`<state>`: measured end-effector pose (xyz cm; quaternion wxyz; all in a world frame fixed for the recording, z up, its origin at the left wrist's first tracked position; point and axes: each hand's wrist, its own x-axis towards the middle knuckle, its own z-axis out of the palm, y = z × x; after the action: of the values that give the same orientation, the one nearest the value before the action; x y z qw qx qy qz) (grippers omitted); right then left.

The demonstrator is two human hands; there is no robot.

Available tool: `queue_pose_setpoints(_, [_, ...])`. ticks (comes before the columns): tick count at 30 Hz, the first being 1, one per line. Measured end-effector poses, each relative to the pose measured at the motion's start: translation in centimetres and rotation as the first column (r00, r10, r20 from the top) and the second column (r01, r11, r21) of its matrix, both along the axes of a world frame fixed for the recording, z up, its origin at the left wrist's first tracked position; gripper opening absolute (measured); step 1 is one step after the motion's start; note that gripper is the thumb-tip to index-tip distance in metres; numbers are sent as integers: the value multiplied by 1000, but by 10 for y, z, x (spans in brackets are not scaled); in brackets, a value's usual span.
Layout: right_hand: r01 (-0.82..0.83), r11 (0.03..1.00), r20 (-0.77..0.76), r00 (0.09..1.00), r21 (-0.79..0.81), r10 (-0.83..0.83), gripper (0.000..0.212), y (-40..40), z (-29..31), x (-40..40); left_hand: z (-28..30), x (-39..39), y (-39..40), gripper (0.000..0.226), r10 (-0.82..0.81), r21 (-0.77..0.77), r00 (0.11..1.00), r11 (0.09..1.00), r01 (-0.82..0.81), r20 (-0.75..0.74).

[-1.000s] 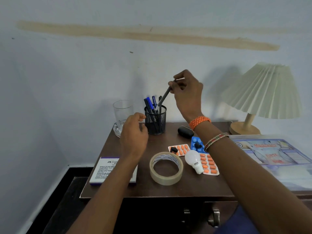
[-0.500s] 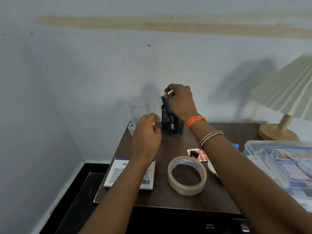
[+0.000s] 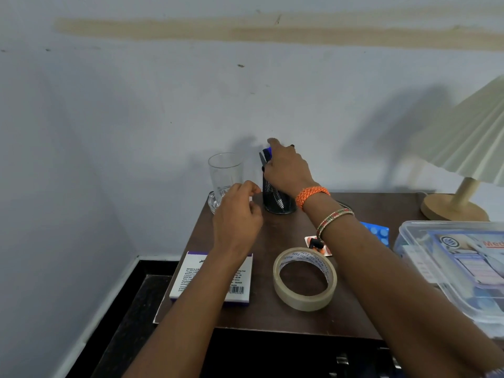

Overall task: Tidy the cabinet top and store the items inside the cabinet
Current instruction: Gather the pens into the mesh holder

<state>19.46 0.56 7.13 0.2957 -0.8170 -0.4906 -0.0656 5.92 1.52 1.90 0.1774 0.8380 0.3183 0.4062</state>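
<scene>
The black mesh pen holder (image 3: 278, 199) stands at the back of the brown cabinet top (image 3: 354, 309), close to the wall, and much of it is hidden behind the right hand (image 3: 286, 170). Only a few pens (image 3: 266, 156) show above its rim, dark and blue, their tips peeking past the knuckles. That hand is draped over the mouth of the holder with fingers bent down around the pens; whether it truly pinches one I cannot tell.

Just left of the holder the left hand (image 3: 237, 216) hovers with fingers loosely curled, holding nothing, and partly covers a clear glass (image 3: 225, 173) standing on a glass dish.

In front of the holder lies a roll of tape (image 3: 304, 279) flat on the wood, and left of the tape a white box (image 3: 210, 279) with a barcode, crossed by the forearm. Right of the holder, orange (image 3: 317, 246) and blue blister packs (image 3: 377, 233) are mostly hidden by the right arm. Farther right a clear plastic first-aid box (image 3: 447, 257) and a pleated lamp (image 3: 463, 148) are cut off by the edge.
</scene>
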Motion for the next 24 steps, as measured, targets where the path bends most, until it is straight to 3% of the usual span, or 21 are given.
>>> queue_pose_setpoints(7, [139, 984, -50, 990, 110, -134, 32, -23, 29, 25, 2, -1, -4, 21, -36, -26, 999, 999, 35, -10])
queue_pose_setpoints(10, [230, 969, -59, 972, 85, -225, 29, -44, 38, 45, 4, -2, -5, 20, -49, -42, 999, 998, 50, 19])
queue_pose_setpoints(14, [329, 925, -81, 934, -190, -349, 31, -65, 24, 72, 4, 1, -8, 23, -63, -43, 998, 997, 64, 30])
queue_pose_setpoints(17, [258, 877, -129, 934, -406, -334, 32, -71, 11, 84, 4, 6, -11, 27, -81, -40, 997, 996, 82, 14])
queue_pose_setpoints(21, [217, 829, -93, 947, -515, -306, 18, -77, 6, 81, 3, 15, -14, 29, -134, -56, 991, 990, 133, -15])
queue_pose_setpoints(24, [212, 800, -59, 954, -561, -294, 19, -81, 3, 79, 3, 22, -19, 30, -172, -55, 984, 984, 169, -48])
